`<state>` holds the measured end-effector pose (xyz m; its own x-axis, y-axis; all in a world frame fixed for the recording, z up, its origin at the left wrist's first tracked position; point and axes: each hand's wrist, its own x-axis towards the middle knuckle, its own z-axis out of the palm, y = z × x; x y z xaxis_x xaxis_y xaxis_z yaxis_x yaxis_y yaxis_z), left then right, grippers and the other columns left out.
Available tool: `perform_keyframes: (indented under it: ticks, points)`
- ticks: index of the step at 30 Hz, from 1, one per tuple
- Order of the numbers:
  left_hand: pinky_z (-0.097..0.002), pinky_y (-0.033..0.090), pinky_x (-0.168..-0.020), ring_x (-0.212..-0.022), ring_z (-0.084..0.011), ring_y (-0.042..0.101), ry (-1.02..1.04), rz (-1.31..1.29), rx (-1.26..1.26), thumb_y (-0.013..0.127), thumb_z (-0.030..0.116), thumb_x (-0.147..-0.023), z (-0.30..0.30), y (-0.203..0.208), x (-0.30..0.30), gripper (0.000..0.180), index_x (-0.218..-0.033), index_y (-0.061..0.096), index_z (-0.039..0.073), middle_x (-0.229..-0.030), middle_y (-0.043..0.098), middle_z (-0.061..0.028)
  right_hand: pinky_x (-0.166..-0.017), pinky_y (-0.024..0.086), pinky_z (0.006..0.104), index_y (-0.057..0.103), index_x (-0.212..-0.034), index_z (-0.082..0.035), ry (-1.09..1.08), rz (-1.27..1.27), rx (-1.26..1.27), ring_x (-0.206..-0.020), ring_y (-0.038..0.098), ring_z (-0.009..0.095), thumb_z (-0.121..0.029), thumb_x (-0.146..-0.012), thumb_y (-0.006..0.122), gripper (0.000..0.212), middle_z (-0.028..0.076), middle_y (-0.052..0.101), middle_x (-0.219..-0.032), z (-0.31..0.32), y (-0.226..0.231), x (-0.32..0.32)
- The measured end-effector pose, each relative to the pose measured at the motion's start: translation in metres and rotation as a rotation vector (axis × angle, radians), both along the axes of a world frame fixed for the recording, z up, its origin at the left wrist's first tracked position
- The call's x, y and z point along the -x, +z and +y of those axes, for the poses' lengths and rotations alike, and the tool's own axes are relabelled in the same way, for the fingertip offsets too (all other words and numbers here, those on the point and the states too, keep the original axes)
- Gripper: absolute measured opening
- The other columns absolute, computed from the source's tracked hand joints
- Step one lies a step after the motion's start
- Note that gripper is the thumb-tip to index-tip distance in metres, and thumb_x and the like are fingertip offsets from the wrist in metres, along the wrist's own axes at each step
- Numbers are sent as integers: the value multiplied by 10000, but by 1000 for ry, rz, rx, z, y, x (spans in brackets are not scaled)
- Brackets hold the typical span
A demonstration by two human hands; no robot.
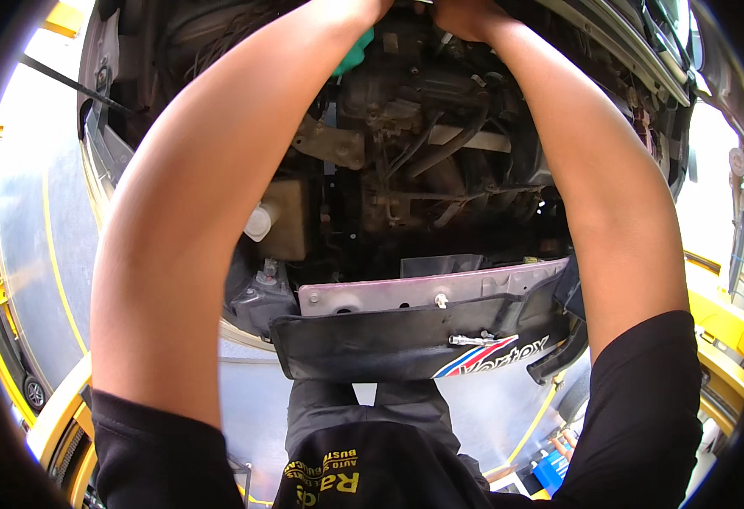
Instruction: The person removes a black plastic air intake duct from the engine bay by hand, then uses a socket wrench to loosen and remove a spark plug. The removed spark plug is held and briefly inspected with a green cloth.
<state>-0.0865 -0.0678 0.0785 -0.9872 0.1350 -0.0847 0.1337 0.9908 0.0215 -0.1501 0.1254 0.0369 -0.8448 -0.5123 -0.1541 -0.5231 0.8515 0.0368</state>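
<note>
Both my arms reach forward over an open engine bay (423,161), and my hands lie at the top edge of the picture. Only the wrist end of my left hand (374,8) shows; its fingers are cut off. My right hand (467,19) is partly in view with its fingers curled, and what they hold, if anything, cannot be made out. A small metal piece (447,38) pokes out just below it. Beside my left wrist is a teal-green object (353,54), partly hidden by the arm. Dark hoses (453,140) and brackets (334,142) lie below my hands.
A black fender cover (346,343) hangs over the car's front, with a chrome socket tool (478,339) on it. Behind it runs a pinkish metal crossmember (372,295). A reservoir with a white cap (257,222) sits left. Yellow lift parts (65,416) stand on both sides.
</note>
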Motion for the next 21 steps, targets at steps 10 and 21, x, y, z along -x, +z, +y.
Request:
perform_keyframes:
  ticks: [10,21]
  points:
    - [-496,573,-912,-1019,-437,712,-81,-134,-139,597,179,-953,42,19,-94,336,-1223,645,-15,-1099,738,-231,-973,549,488,741,-1220,-107,105,-143,-97,-1178,672,380,-194,-871,708,361,187,719,-1244,7,48,-40]
    - [-470,465,-1088,-1247,-404,613,-376,71,-7,758,371,-890,-20,-67,81,576,-1341,631,35,-1325,657,-235,-904,571,442,735,-1208,-53,-97,-263,-222,-1082,718,322,-119,-876,701,340,175,742,-1163,10,-12,7]
